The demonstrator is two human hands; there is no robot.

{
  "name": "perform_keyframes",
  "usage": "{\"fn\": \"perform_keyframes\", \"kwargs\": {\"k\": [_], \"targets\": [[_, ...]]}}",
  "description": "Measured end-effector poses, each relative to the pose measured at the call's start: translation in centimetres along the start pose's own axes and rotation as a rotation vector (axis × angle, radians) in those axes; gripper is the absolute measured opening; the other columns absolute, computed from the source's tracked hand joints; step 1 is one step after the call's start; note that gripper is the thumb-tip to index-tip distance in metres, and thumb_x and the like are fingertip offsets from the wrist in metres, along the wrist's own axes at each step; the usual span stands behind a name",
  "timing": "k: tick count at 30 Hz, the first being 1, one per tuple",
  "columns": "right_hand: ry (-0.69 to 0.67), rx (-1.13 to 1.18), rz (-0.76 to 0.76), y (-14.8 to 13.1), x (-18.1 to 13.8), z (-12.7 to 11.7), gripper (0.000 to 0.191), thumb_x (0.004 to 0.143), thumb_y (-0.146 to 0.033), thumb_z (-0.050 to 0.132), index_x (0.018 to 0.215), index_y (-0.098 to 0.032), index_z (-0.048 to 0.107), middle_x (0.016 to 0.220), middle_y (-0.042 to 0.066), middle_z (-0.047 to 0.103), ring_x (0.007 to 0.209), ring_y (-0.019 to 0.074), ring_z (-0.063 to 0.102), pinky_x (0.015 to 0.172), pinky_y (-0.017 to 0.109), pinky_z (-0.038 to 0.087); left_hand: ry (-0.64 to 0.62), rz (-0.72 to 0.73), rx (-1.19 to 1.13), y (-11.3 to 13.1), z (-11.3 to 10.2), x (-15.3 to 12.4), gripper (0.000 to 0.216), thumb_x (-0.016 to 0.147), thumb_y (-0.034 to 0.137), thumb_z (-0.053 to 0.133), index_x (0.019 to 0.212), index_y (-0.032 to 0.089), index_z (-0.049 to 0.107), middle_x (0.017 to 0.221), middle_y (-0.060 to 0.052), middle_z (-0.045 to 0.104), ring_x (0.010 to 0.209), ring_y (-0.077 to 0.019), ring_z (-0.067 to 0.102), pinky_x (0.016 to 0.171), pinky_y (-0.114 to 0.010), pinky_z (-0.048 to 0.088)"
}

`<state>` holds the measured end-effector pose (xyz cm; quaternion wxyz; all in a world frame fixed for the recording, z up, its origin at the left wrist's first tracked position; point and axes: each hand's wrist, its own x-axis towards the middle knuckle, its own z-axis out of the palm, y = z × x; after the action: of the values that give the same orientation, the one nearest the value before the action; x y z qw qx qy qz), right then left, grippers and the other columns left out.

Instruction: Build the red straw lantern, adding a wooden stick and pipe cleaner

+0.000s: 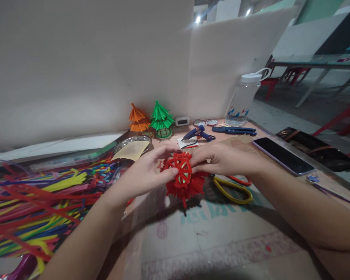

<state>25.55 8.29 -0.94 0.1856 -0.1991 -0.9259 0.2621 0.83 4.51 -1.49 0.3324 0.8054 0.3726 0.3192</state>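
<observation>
A red pipe-cleaner tree [194, 186] is held between my two hands, tipped so that its round spoked base faces me and its point hangs low over the table. My left hand [153, 168] closes on the base from the left, thumb across the rim. From the right, my right hand [211, 158] pinches the upper edge with bent fingers. Just right of the tree lie scissors with yellow and red handles [232, 190], partly under my right forearm. Behind my hands rests a blue glue gun [198, 133].
Loose colourful pipe cleaners [41, 210] cover the left side. At the back stand an orange tree [139, 118], a green tree [161, 119], a small digital display [182, 121] and a water bottle [241, 101]. Blue pliers [235, 130] and a phone [282, 156] lie right; a metal dish [146, 140] sits left.
</observation>
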Motion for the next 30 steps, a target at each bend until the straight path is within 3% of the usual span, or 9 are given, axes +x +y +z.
{"fn": "perform_keyframes", "kwargs": {"k": [7,13,21,26,30], "targets": [[0.002,-0.007,-0.013,0.1,0.0,0.2,0.017,0.096,-0.021,0.063,0.098,-0.02,0.08,0.093,0.004,0.079,0.082,0.0148,0.069,0.076,0.024,0.049,-0.012,-0.022,-0.043,-0.3,0.1,0.0,0.032,0.09,0.026,0.064,0.122,0.021,0.064,0.122,-0.01,0.072,0.109,-0.0232,0.071,0.091,-0.038,0.061],[0.003,-0.012,-0.044,0.3,0.0,0.4,0.017,0.097,-0.019,0.063,0.1,-0.019,0.08,0.093,0.004,0.079,0.083,0.0148,0.069,0.077,0.025,0.048,0.017,-0.021,0.009,-0.1,0.0,-0.1,0.03,0.09,0.028,0.065,0.119,0.023,0.065,0.122,-0.008,0.072,0.111,-0.0228,0.071,0.096,-0.037,0.059],[-0.001,0.046,-0.034,0.1,0.0,0.6,0.017,0.098,-0.02,0.062,0.103,-0.02,0.079,0.101,0.004,0.079,0.09,0.0158,0.069,0.084,0.028,0.049,0.006,-0.05,0.022,0.8,0.4,-0.1,0.03,0.089,0.026,0.065,0.119,0.023,0.064,0.119,-0.007,0.075,0.107,-0.0227,0.072,0.088,-0.035,0.061],[0.05,0.003,-0.003,0.0,0.0,0.8,0.018,0.098,-0.019,0.061,0.1,-0.018,0.079,0.096,0.004,0.079,0.086,0.0158,0.069,0.08,0.027,0.049,0.173,0.085,0.308,0.8,0.2,-0.5,0.037,0.093,0.027,0.065,0.129,0.023,0.059,0.124,-0.007,0.069,0.115,-0.0216,0.066,0.1,-0.038,0.054],[0.081,-0.021,0.092,-0.5,0.2,0.9,0.017,0.096,-0.018,0.061,0.096,-0.017,0.078,0.092,0.004,0.079,0.082,0.0161,0.068,0.076,0.027,0.047,0.305,0.241,0.498,1.2,0.1,-0.8,0.02,0.096,0.022,0.062,0.115,0.024,0.067,0.117,-0.006,0.063,0.114,-0.0208,0.061,0.099,-0.038,0.05]]}}
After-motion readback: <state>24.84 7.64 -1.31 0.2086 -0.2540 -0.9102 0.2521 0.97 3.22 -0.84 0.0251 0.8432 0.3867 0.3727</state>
